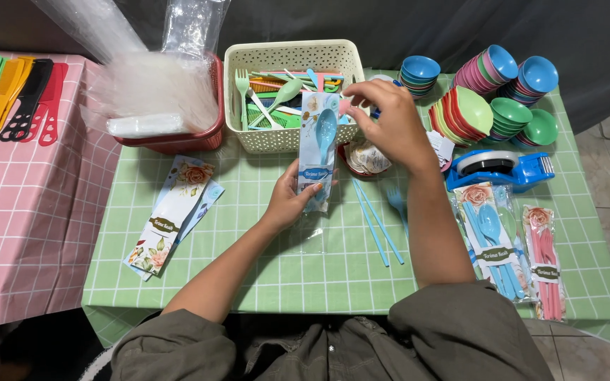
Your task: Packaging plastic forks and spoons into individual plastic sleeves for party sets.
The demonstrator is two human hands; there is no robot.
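**Two hands, one clear sleeve with a blue spoon**

Just above mid-frame, the left hand (289,201) grips the lower end of a clear plastic sleeve (317,152) that stands upright over the desk (262,268); its fingers are closed round the sleeve's bottom edge. One blue spoon (325,130) shows inside the sleeve. The right hand (390,123) pinches the sleeve's top corner, fingers closed on it, right in front of the cream basket (287,134).

Two loose blue chopsticks (375,222) lie on the green checked cloth just below the right hand, and one blue fork (395,201) lies beside them, partly hidden by the right forearm. Two finished packs (513,247) rest at the lower right, one blue and one pink. About two flowered cards (174,212) overlap at the left of the cloth.

At the upper right stand several stacks of small coloured bowls (488,92); I cannot count them exactly. One blue tape dispenser (499,169) sits below them. One red basket (178,134) holding clear bags stands left of the cream basket, and a row of combs (15,95) lies at the upper left on the pink cloth.
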